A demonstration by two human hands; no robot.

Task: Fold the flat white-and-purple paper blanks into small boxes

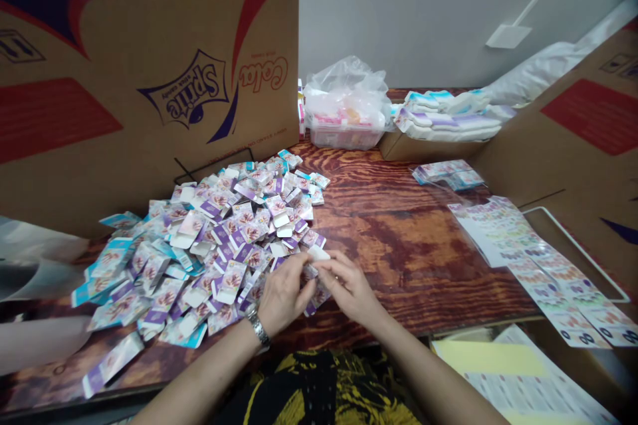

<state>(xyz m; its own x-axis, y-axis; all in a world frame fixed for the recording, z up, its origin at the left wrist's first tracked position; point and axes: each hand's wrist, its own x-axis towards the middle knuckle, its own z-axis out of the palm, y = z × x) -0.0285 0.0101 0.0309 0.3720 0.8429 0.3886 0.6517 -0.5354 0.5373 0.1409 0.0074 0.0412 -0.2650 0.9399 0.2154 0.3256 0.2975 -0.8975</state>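
- At the near edge of the red-brown wood-grain table (383, 232), doing what?
- Holding what looks like a small white cardboard carton (319, 254), by the near right corner of the loose heap of white, purple and blue printed cartons (252, 231). Probably handling its end flap; not telling whether opening or closing.
- Grip?
- With left hand (283, 292), half curled, pinching between thumb and fingers. With right hand (351, 287), pinching the same carton by fingertips. Mostly hiding it.
- Calling for what next?
- Likely steadying left, guiding flap right, not crushing thin card.
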